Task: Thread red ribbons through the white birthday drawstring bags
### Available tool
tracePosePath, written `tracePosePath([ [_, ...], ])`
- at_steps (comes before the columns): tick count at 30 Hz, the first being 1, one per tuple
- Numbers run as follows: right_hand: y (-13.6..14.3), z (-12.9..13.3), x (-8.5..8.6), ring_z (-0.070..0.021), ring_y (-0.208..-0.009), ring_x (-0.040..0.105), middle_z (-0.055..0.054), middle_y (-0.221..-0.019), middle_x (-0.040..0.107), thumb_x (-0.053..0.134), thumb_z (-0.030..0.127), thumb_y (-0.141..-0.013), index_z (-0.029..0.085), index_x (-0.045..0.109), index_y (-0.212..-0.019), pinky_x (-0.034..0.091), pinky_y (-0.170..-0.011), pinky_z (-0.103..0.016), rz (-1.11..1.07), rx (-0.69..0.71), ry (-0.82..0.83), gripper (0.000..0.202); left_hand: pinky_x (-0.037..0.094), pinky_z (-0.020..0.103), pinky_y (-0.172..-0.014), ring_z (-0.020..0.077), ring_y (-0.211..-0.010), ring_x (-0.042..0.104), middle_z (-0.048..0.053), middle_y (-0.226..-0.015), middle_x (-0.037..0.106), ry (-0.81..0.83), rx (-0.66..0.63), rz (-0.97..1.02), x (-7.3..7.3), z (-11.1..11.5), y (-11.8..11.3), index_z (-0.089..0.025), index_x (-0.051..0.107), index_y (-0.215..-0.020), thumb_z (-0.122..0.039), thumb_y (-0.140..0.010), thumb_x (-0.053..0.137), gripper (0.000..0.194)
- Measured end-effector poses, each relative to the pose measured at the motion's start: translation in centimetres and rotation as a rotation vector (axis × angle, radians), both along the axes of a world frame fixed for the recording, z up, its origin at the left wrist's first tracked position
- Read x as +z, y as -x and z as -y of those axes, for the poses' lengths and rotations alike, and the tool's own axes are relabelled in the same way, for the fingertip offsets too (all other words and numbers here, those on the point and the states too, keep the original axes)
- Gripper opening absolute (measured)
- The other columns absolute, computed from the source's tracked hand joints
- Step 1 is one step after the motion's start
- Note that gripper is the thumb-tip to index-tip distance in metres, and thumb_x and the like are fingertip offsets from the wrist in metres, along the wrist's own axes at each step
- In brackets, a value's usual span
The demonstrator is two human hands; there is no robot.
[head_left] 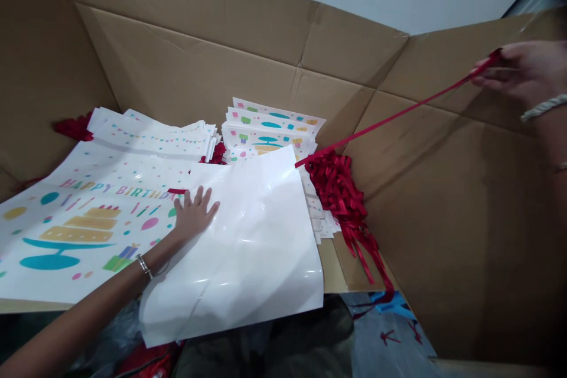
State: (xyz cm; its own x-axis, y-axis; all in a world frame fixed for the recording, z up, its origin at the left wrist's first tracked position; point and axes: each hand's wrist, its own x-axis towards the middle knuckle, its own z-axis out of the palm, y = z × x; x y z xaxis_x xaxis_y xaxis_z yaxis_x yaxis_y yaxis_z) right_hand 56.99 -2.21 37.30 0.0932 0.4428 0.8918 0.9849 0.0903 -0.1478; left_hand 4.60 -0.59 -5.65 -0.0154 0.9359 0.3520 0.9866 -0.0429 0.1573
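My left hand (195, 211) lies with spread fingers on the left edge of a glossy white sheet (257, 236). Beside its fingers a short piece of red ribbon shows at the sheet's edge. Raised at the far right, my right hand (509, 68) pinches the end of a long red ribbon (398, 107). The ribbon runs taut down to the upper right corner of the white sheet. Under and left of that sheet lies a printed birthday sheet (80, 224) with a cake picture. A tangled bunch of red ribbons (339, 186) hangs right of the white sheet.
Cardboard walls (230, 29) rise behind and on both sides. A stack of folded birthday prints (270, 130) leans at the back. More red ribbon (75, 127) lies at the far left. Below the right front edge is a plastic bag (390, 336) with red marks.
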Motion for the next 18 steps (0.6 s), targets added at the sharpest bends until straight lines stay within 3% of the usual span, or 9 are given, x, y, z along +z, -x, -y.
tracePosePath([
  [5,5.4,-1.4,0.2,-0.0173,-0.115,0.062,-0.026,-0.142,0.057,0.033,0.028,-0.110,0.003,0.075,-0.095,0.043,-0.091,-0.034,0.267,0.020,0.293,0.052,0.012,0.072,-0.116,0.0506,-0.152,0.016,0.015,-0.169,0.025,0.044,-0.004,0.010,0.7,0.1,-0.1,-0.018,0.037,-0.163,-0.055,-0.103,0.030,0.071],
  [7,8.6,-1.8,0.2,-0.0161,-0.103,0.065,-0.024,-0.124,0.067,0.036,0.025,-0.110,0.002,0.075,-0.100,0.043,-0.087,-0.032,0.342,0.033,0.437,0.046,0.011,0.072,-0.117,0.0501,-0.152,0.017,0.015,-0.169,0.025,0.065,-0.011,-0.003,1.2,0.1,0.2,-0.017,0.036,-0.163,-0.055,-0.104,0.030,0.071],
  [9,12.0,-1.9,-1.2,-0.0176,-0.093,0.066,-0.017,-0.103,0.074,0.046,0.020,-0.106,0.006,0.075,-0.105,0.042,-0.081,-0.031,0.400,0.044,0.605,0.032,0.011,0.073,-0.116,0.0501,-0.151,0.018,0.014,-0.169,0.024,0.100,-0.019,-0.022,1.8,-0.1,0.9,-0.018,0.035,-0.164,-0.055,-0.104,0.031,0.071],
  [12,16.5,-1.9,-6.1,-0.0213,-0.096,0.068,-0.014,-0.106,0.073,0.050,0.004,-0.097,0.010,0.072,-0.114,0.042,-0.079,-0.030,0.579,0.066,0.741,0.029,0.013,0.076,-0.115,0.0506,-0.151,0.018,0.011,-0.170,0.022,0.165,-0.011,-0.029,2.7,-0.7,2.9,-0.022,0.032,-0.165,-0.054,-0.104,0.034,0.068],
  [16,19.7,-2.9,-15.4,-0.0245,-0.100,0.068,-0.017,-0.108,0.072,0.042,-0.002,-0.096,0.009,0.066,-0.120,0.046,-0.078,-0.031,0.703,0.182,0.877,0.036,0.015,0.079,-0.112,0.0503,-0.152,0.018,0.012,-0.168,0.027,0.264,0.005,0.020,3.8,-2.3,6.5,-0.026,0.035,-0.163,-0.051,-0.103,0.045,0.066],
  [18,20.4,-3.6,-19.8,-0.0269,-0.107,0.068,-0.019,-0.113,0.071,0.041,0.000,-0.097,0.008,0.064,-0.122,0.049,-0.079,-0.033,0.720,0.232,0.913,0.035,0.019,0.076,-0.113,0.0478,-0.151,0.024,0.013,-0.163,0.038,0.245,-0.005,0.052,4.4,-3.1,8.0,-0.025,0.047,-0.157,-0.048,-0.101,0.053,0.061],
])
